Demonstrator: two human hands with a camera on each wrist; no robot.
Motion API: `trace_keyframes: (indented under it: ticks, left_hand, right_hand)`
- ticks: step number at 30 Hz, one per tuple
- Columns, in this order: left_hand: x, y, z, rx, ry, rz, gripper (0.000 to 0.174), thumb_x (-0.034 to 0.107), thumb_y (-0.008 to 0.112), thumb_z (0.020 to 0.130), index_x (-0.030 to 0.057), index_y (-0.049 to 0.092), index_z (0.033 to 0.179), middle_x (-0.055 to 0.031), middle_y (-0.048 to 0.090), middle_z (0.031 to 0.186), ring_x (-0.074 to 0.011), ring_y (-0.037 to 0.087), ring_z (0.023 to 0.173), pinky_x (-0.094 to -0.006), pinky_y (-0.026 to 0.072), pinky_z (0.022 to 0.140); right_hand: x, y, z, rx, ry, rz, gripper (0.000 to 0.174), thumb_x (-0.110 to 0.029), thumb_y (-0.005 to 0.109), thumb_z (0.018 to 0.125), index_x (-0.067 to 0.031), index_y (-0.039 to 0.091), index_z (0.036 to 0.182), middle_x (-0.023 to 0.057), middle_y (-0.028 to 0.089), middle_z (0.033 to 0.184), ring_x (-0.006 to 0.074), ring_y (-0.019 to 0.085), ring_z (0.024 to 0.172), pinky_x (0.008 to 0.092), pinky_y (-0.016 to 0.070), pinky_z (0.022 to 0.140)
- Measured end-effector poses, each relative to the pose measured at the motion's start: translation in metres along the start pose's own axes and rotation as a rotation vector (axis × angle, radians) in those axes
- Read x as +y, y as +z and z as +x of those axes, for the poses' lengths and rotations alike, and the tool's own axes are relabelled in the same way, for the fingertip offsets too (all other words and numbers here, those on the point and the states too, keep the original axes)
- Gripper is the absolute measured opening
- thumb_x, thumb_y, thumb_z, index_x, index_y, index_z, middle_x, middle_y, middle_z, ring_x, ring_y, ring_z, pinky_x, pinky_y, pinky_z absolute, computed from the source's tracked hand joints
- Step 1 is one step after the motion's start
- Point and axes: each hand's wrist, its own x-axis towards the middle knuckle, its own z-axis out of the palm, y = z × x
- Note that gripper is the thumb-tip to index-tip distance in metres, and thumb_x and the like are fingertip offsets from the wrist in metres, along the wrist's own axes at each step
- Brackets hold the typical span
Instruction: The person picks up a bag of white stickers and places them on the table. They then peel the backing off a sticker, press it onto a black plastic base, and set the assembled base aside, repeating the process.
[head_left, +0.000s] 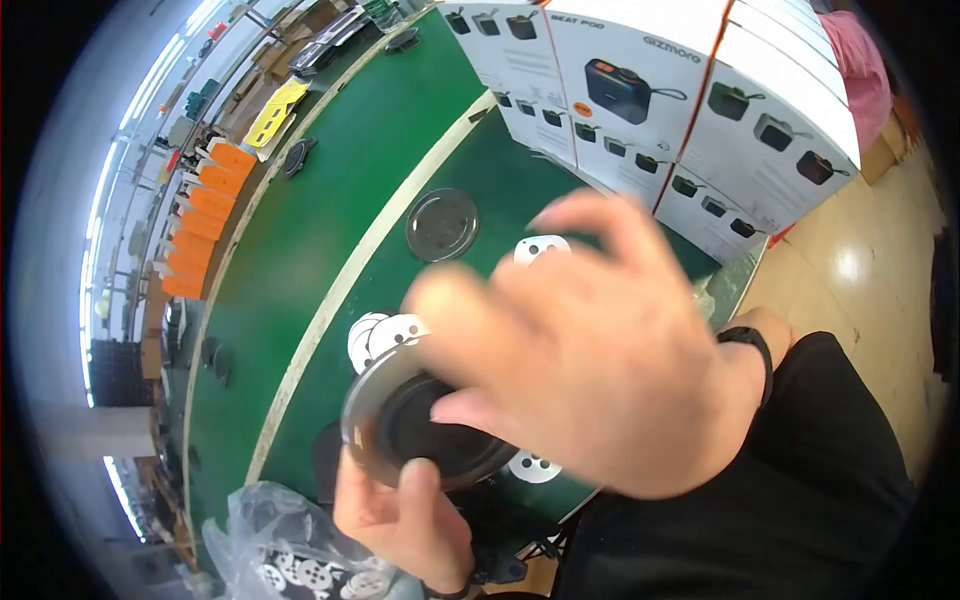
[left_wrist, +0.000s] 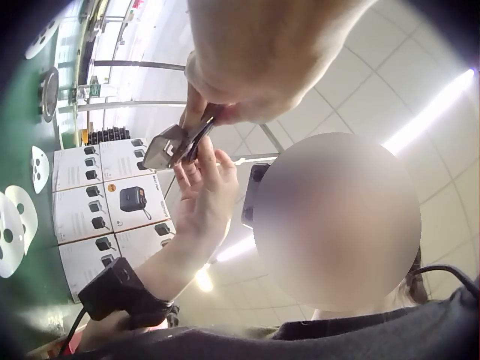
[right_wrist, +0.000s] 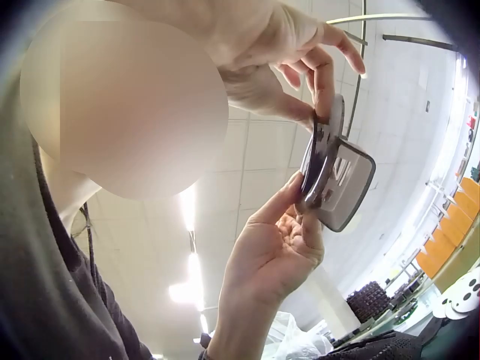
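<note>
A round dark plastic part (head_left: 372, 412) with a smoky see-through rim is held up between both hands over the table. From its back face juts a rectangular see-through piece (right_wrist: 349, 187), plain in the right wrist view. My left hand (head_left: 410, 520) pinches the lower edge between thumb and fingers. At the opposite edge, the thumb and forefinger of my right hand (head_left: 600, 370) pinch the part, the other fingers raised. The right hand is blurred in the head view and covers much of the part. Behind it lie white discs with holes (head_left: 392, 335).
A dark round disc (head_left: 443, 225) lies farther back on the green table (head_left: 350, 190). White printed boxes (head_left: 625, 100) stand at the right. A clear plastic bag (head_left: 250, 525) with several white holed discs sits front left. Orange bins (head_left: 212, 205) line the far side.
</note>
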Motion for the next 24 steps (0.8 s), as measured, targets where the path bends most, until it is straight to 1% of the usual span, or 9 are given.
trace_keyframes:
  ticks: [3,4,6,7,10,12,19,22,24]
  left_hand:
    - [0.013,0.000,0.006,0.035,-0.032,-0.046,0.053,0.007,0.061,0.072,-0.0159,0.043,0.116,-0.0225,0.056,0.107,-0.0270,0.058,0.096,-0.0356,0.0456,0.087]
    - [0.014,-0.002,0.010,0.023,-0.034,0.000,0.054,0.007,0.061,0.073,-0.0158,0.042,0.118,-0.0228,0.056,0.108,-0.0272,0.058,0.097,-0.0361,0.0455,0.088]
    - [0.012,-0.009,0.021,-0.004,-0.047,0.093,0.055,0.008,0.062,0.075,-0.0155,0.040,0.120,-0.0234,0.055,0.110,-0.0277,0.057,0.099,-0.0370,0.0453,0.088]
    - [0.013,-0.017,0.030,-0.030,-0.097,0.125,0.053,0.007,0.058,0.080,-0.0164,0.036,0.123,-0.0232,0.053,0.114,-0.0272,0.055,0.104,-0.0357,0.0428,0.091]
    - [0.014,-0.039,0.048,-0.005,0.042,0.390,0.049,0.002,0.049,0.086,-0.0049,0.033,0.132,-0.0224,0.046,0.125,-0.0275,0.045,0.118,-0.0331,0.0334,0.099]
    - [0.016,-0.064,0.050,0.039,0.246,0.691,0.048,0.003,0.047,0.087,0.0001,0.034,0.133,-0.0210,0.043,0.130,-0.0290,0.040,0.122,-0.0350,0.0310,0.100]
    - [0.043,-0.074,0.031,0.026,0.304,0.890,0.046,0.003,0.052,0.080,-0.0030,0.044,0.125,-0.0186,0.045,0.130,-0.0283,0.040,0.123,-0.0367,0.0284,0.101]
    - [0.050,-0.069,0.026,0.012,0.311,0.923,0.047,0.000,0.054,0.076,-0.0024,0.047,0.123,-0.0200,0.046,0.128,-0.0297,0.043,0.121,-0.0365,0.0297,0.100]
    - [0.051,-0.069,0.025,0.007,0.309,0.934,0.048,-0.001,0.055,0.075,-0.0017,0.048,0.123,-0.0199,0.046,0.128,-0.0296,0.044,0.120,-0.0362,0.0305,0.100]
  right_hand:
    - [0.026,-0.001,0.014,-0.407,0.011,0.220,0.040,-0.042,0.062,0.078,-0.0027,0.055,0.081,0.0051,0.049,0.053,0.0224,0.050,0.048,0.0317,0.0418,0.061]
    - [0.033,0.005,0.022,-0.653,-0.035,0.424,0.041,-0.041,0.057,0.083,-0.0010,0.056,0.075,0.0060,0.050,0.051,0.0210,0.051,0.047,0.0304,0.0419,0.053]
    - [0.041,0.030,0.032,-0.856,0.144,0.989,0.045,-0.038,0.051,0.089,0.0018,0.055,0.067,0.0064,0.054,0.051,0.0158,0.053,0.046,0.0285,0.0384,0.043]
    - [0.041,0.038,0.040,-0.875,0.136,0.946,0.044,-0.037,0.051,0.089,0.0011,0.055,0.067,0.0039,0.054,0.050,0.0098,0.050,0.044,0.0256,0.0388,0.044]
    - [0.047,0.092,0.075,-1.073,0.331,0.971,0.041,-0.036,0.053,0.087,-0.0020,0.058,0.065,0.0031,0.056,0.051,0.0070,0.045,0.040,0.0222,0.0362,0.043]
    - [0.052,0.131,0.096,-1.086,0.457,0.819,0.039,-0.032,0.052,0.087,-0.0025,0.058,0.063,0.0049,0.056,0.053,0.0091,0.046,0.042,0.0238,0.0380,0.044]
    - [0.085,0.236,0.123,-1.063,0.777,1.019,0.034,-0.030,0.052,0.088,0.0028,0.060,0.086,0.0103,0.064,0.076,0.0154,0.058,0.058,0.0264,0.0491,0.054]
    - [0.093,0.232,0.118,-1.073,0.547,0.717,0.031,-0.029,0.054,0.087,0.0012,0.061,0.090,0.0113,0.065,0.080,0.0161,0.062,0.068,0.0264,0.0508,0.058]
    - [0.092,0.212,0.107,-0.956,0.308,0.359,0.034,-0.030,0.066,0.077,0.0004,0.061,0.091,0.0142,0.065,0.081,0.0221,0.064,0.074,0.0316,0.0517,0.066]
